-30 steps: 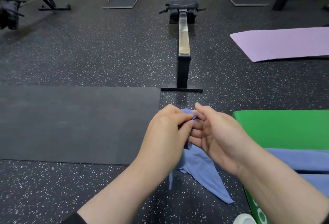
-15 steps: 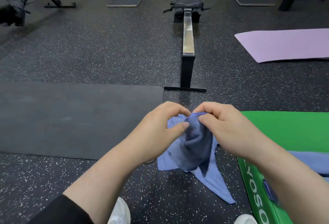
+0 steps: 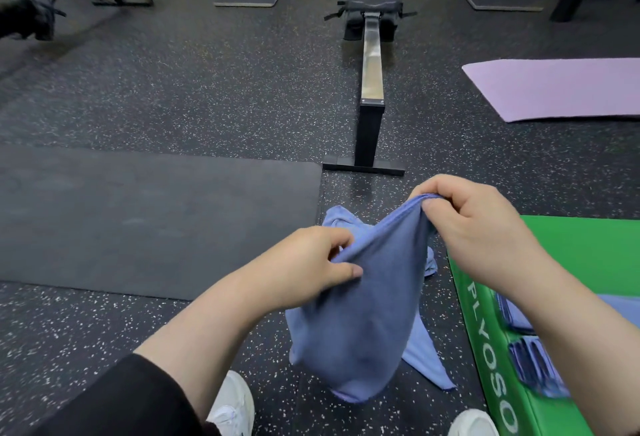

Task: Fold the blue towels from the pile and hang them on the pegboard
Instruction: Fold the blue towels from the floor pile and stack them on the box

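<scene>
Right forearm [image 3: 588, 324] hides most of folded towels [image 3: 519, 314]; green box [image 3: 588, 248] cut off at right edge.

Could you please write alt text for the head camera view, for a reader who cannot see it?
Two hands, left and right, hold up a blue towel by its top edge over a speckled gym floor. A green box sits to the right, a rowing machine ahead.

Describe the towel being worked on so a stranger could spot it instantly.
Find the bright green foam box at the lower right; just left of it, above the speckled black rubber floor, hangs a blue terry towel. Unlike the blue towels lying on the box, it is pinched by the left hand and right hand.
</scene>
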A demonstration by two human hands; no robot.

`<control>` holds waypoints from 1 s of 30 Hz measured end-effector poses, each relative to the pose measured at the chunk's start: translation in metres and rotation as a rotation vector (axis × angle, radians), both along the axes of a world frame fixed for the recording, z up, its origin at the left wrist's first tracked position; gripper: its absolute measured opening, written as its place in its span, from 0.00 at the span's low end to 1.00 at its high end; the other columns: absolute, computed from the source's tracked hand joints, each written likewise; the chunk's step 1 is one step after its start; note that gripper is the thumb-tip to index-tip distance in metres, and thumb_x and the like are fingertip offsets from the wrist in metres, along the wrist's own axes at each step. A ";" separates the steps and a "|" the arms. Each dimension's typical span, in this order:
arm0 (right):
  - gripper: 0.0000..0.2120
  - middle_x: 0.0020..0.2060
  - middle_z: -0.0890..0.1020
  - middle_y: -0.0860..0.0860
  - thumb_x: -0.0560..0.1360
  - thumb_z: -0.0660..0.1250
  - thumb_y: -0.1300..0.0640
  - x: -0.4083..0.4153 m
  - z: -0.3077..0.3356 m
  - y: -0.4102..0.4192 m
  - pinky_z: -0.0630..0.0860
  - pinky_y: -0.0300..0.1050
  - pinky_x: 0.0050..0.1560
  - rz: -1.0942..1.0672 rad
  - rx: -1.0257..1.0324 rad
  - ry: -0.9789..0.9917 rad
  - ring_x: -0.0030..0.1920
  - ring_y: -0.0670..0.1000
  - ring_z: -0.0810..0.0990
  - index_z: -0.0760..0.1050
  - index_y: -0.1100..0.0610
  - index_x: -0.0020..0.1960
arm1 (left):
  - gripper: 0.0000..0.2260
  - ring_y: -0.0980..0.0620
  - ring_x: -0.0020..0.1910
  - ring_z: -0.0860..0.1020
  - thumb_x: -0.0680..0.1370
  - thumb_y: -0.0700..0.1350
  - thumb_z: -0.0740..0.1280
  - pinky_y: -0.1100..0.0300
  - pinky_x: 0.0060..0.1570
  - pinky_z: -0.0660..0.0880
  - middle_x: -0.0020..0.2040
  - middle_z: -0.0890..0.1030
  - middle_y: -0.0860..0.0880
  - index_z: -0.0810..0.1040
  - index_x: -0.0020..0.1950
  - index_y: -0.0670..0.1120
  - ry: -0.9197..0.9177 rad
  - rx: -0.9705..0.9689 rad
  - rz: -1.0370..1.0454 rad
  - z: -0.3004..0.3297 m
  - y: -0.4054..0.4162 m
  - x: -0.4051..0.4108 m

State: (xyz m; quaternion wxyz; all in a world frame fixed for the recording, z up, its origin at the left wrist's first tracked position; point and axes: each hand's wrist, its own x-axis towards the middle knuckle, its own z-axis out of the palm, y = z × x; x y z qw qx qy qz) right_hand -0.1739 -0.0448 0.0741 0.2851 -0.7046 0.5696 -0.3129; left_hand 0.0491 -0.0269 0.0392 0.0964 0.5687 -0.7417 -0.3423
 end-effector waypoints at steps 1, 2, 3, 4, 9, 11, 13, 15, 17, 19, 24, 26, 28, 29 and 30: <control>0.14 0.32 0.81 0.40 0.77 0.61 0.64 -0.001 -0.001 -0.001 0.68 0.33 0.33 -0.030 -0.011 -0.007 0.33 0.42 0.76 0.80 0.51 0.41 | 0.13 0.53 0.37 0.72 0.77 0.53 0.70 0.57 0.37 0.66 0.39 0.78 0.50 0.74 0.45 0.44 -0.032 -0.011 0.022 -0.001 0.000 0.003; 0.13 0.35 0.82 0.40 0.77 0.61 0.64 -0.003 -0.003 -0.003 0.69 0.33 0.35 -0.057 -0.021 -0.015 0.36 0.43 0.77 0.80 0.51 0.42 | 0.11 0.50 0.39 0.74 0.77 0.52 0.69 0.57 0.37 0.67 0.41 0.79 0.48 0.75 0.45 0.44 -0.053 -0.018 0.051 -0.002 0.000 0.007; 0.13 0.37 0.83 0.39 0.77 0.61 0.64 -0.006 -0.006 -0.005 0.70 0.33 0.37 -0.083 -0.026 -0.026 0.38 0.42 0.78 0.81 0.51 0.42 | 0.09 0.48 0.42 0.76 0.77 0.50 0.69 0.57 0.37 0.67 0.42 0.80 0.48 0.76 0.45 0.45 -0.062 -0.028 0.083 -0.003 0.000 0.010; 0.13 0.37 0.83 0.38 0.78 0.61 0.63 -0.008 -0.008 -0.007 0.70 0.32 0.38 -0.112 -0.026 -0.035 0.38 0.41 0.78 0.81 0.51 0.43 | 0.07 0.47 0.43 0.77 0.77 0.49 0.69 0.57 0.37 0.67 0.41 0.80 0.48 0.77 0.45 0.46 -0.071 -0.041 0.117 -0.003 0.001 0.014; 0.13 0.40 0.84 0.42 0.78 0.60 0.62 -0.021 -0.023 -0.015 0.72 0.37 0.43 -0.211 0.034 -0.018 0.44 0.45 0.79 0.82 0.50 0.45 | 0.08 0.54 0.33 0.73 0.76 0.54 0.72 0.58 0.32 0.65 0.32 0.77 0.53 0.79 0.43 0.51 -0.136 -0.130 0.243 -0.002 0.005 0.035; 0.12 0.41 0.84 0.42 0.79 0.60 0.61 -0.022 -0.025 -0.014 0.71 0.33 0.42 -0.222 0.039 -0.004 0.43 0.42 0.78 0.81 0.50 0.46 | 0.07 0.58 0.35 0.75 0.75 0.55 0.73 0.60 0.35 0.65 0.33 0.78 0.57 0.78 0.45 0.54 -0.147 -0.165 0.259 -0.002 0.008 0.042; 0.12 0.41 0.83 0.41 0.79 0.60 0.61 -0.024 -0.024 -0.013 0.68 0.27 0.37 -0.244 0.027 -0.009 0.40 0.36 0.77 0.81 0.50 0.46 | 0.06 0.57 0.39 0.76 0.76 0.54 0.72 0.59 0.38 0.66 0.35 0.79 0.58 0.77 0.46 0.55 -0.156 -0.187 0.265 0.000 0.010 0.048; 0.12 0.41 0.83 0.41 0.80 0.60 0.61 -0.026 -0.022 -0.012 0.67 0.26 0.36 -0.265 0.025 -0.019 0.39 0.34 0.76 0.81 0.50 0.46 | 0.08 0.55 0.37 0.76 0.76 0.54 0.72 0.59 0.36 0.66 0.34 0.78 0.57 0.76 0.41 0.55 -0.149 -0.221 0.296 0.000 0.011 0.055; 0.12 0.42 0.83 0.42 0.80 0.60 0.61 -0.029 -0.023 -0.011 0.71 0.33 0.40 -0.262 0.025 -0.032 0.41 0.39 0.77 0.81 0.50 0.46 | 0.11 0.57 0.35 0.74 0.76 0.54 0.73 0.58 0.34 0.66 0.33 0.77 0.55 0.75 0.37 0.54 -0.167 -0.243 0.340 -0.001 0.011 0.060; 0.12 0.41 0.84 0.42 0.80 0.61 0.61 -0.031 -0.025 -0.010 0.72 0.39 0.43 -0.226 0.043 -0.027 0.42 0.44 0.78 0.82 0.50 0.47 | 0.11 0.56 0.35 0.74 0.75 0.53 0.74 0.58 0.33 0.66 0.33 0.77 0.54 0.76 0.37 0.52 -0.166 -0.244 0.391 -0.001 0.012 0.063; 0.13 0.39 0.86 0.44 0.80 0.64 0.62 -0.041 -0.036 -0.013 0.80 0.54 0.54 -0.170 0.105 -0.048 0.44 0.52 0.83 0.83 0.47 0.47 | 0.10 0.56 0.39 0.75 0.74 0.47 0.75 0.66 0.37 0.67 0.41 0.76 0.51 0.76 0.38 0.48 0.013 -0.459 0.588 0.009 0.009 0.064; 0.13 0.39 0.87 0.44 0.80 0.64 0.62 -0.045 -0.039 -0.014 0.79 0.61 0.58 -0.178 0.134 -0.061 0.44 0.50 0.83 0.83 0.48 0.46 | 0.10 0.56 0.37 0.74 0.75 0.46 0.75 0.65 0.32 0.65 0.40 0.78 0.51 0.76 0.39 0.47 0.069 -0.404 0.646 0.011 0.007 0.065; 0.14 0.37 0.86 0.42 0.80 0.65 0.63 -0.047 -0.043 -0.015 0.79 0.61 0.59 -0.204 0.166 -0.063 0.41 0.47 0.81 0.83 0.48 0.44 | 0.09 0.54 0.32 0.71 0.75 0.45 0.74 0.65 0.29 0.64 0.36 0.80 0.51 0.76 0.40 0.45 0.160 -0.308 0.669 0.008 0.006 0.066; 0.13 0.37 0.86 0.42 0.80 0.64 0.63 -0.048 -0.045 -0.015 0.79 0.61 0.58 -0.214 0.162 -0.063 0.41 0.46 0.81 0.83 0.48 0.44 | 0.09 0.53 0.31 0.70 0.75 0.45 0.74 0.64 0.29 0.64 0.34 0.79 0.51 0.76 0.40 0.45 0.226 -0.278 0.678 0.006 0.005 0.066; 0.12 0.38 0.87 0.43 0.80 0.64 0.62 -0.049 -0.046 -0.016 0.79 0.60 0.58 -0.219 0.155 -0.070 0.41 0.46 0.81 0.83 0.49 0.46 | 0.08 0.53 0.31 0.69 0.75 0.45 0.74 0.62 0.30 0.64 0.33 0.78 0.52 0.76 0.41 0.45 0.297 -0.263 0.689 0.005 0.005 0.066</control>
